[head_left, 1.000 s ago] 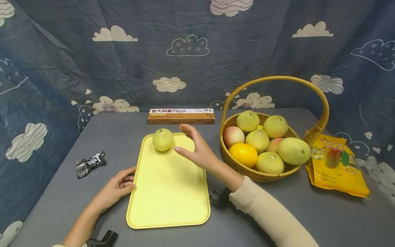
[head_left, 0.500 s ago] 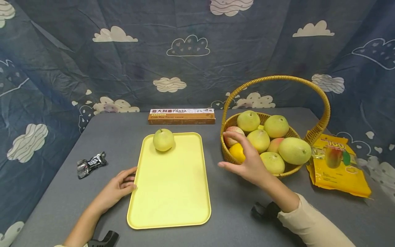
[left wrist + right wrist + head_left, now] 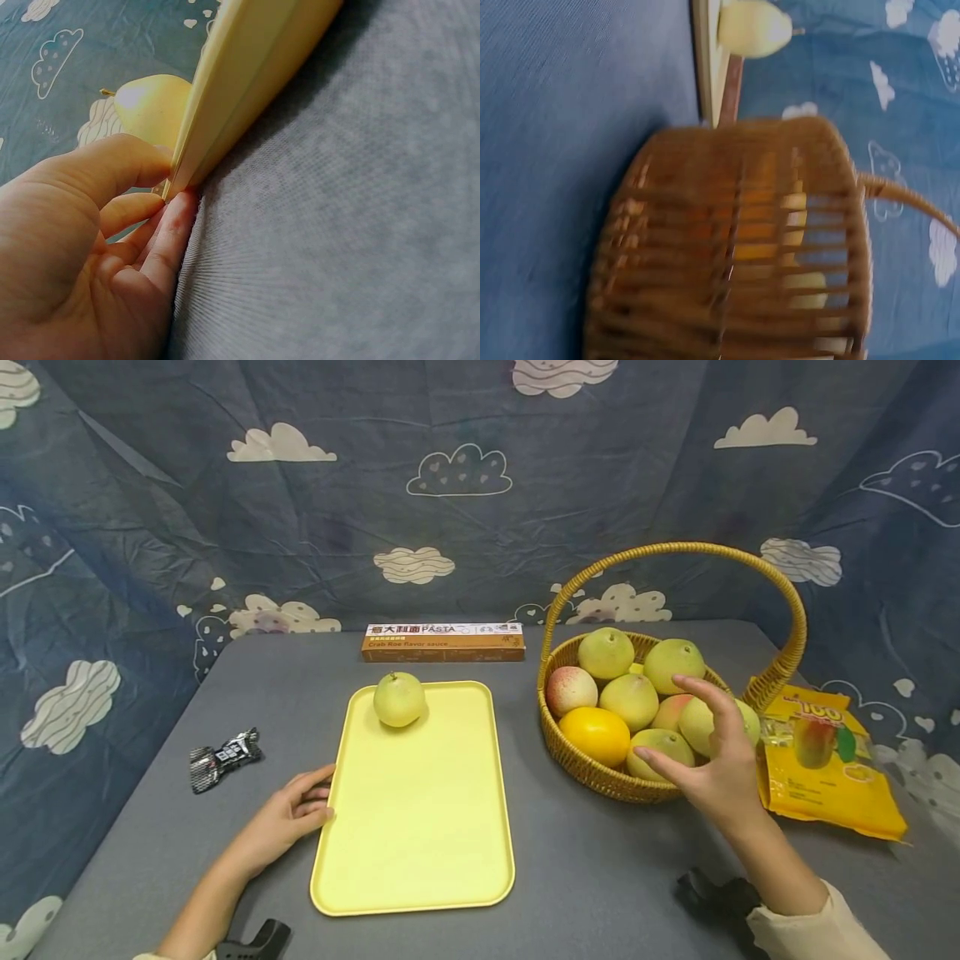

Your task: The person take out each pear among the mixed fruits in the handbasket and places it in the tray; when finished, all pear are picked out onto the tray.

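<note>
My left hand point(image 3: 283, 821) holds the left rim of a yellow tray point(image 3: 412, 827). In the left wrist view, its thumb and fingertips point(image 3: 176, 217) meet at the tray's edge. A round green pear point(image 3: 399, 699) with a short stem sits at the tray's far left corner. My right hand point(image 3: 723, 772) hovers at the near right side of a wicker basket point(image 3: 600, 779), thumb and fingers spread apart with nothing between them. Fruit fills the basket: several green ones, an orange-yellow one point(image 3: 595, 737) and a peach point(image 3: 572, 691). The hand partly covers an oblong green fruit point(image 3: 696, 725).
A pasta box point(image 3: 442, 642) lies behind the tray. To the right of the basket is a yellow mango-print bag point(image 3: 832, 768). A small black-and-silver wrapped piece point(image 3: 225, 760) lies on the left of the grey table point(image 3: 577, 893). The basket's tall handle point(image 3: 686, 547) arches above the fruit.
My right hand has moved from beside the pear on the tray rightward, past the basket's near left side, to its near right side. The left hand stays at the tray's rim.
</note>
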The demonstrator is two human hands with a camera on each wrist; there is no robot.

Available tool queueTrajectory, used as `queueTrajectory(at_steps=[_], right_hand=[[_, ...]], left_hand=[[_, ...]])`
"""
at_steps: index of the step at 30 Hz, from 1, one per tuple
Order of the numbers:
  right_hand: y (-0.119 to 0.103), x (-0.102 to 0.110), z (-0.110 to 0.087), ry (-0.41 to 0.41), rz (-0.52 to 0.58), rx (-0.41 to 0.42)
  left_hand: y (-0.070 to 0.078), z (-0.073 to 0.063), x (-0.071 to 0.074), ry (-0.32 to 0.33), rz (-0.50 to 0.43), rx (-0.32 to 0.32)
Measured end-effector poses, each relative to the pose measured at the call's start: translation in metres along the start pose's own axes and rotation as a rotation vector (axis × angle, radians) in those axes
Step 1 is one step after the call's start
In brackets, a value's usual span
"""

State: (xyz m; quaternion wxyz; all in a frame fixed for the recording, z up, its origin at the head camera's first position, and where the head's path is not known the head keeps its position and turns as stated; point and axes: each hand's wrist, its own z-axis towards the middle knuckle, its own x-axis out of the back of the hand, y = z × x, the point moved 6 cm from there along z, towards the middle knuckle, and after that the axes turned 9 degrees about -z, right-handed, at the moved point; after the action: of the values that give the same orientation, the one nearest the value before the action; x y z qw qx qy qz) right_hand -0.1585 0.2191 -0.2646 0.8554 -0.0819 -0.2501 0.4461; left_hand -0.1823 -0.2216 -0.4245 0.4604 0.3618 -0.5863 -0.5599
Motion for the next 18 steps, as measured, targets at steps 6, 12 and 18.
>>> queueTrajectory(at_steps=[6, 12, 18], right_hand=[[0.021, 0.018, -0.013, 0.086, -0.048, -0.066], [0.036, 0.029, -0.021, 0.113, -0.063, -0.131], [0.078, 0.035, -0.041, 0.120, -0.028, -0.182]], left_hand=[[0.000, 0.000, 0.000, 0.001, 0.001, 0.015], [0.000, 0.001, 0.000, 0.001, 0.001, 0.024], [0.000, 0.001, 0.000, 0.003, 0.009, 0.017]])
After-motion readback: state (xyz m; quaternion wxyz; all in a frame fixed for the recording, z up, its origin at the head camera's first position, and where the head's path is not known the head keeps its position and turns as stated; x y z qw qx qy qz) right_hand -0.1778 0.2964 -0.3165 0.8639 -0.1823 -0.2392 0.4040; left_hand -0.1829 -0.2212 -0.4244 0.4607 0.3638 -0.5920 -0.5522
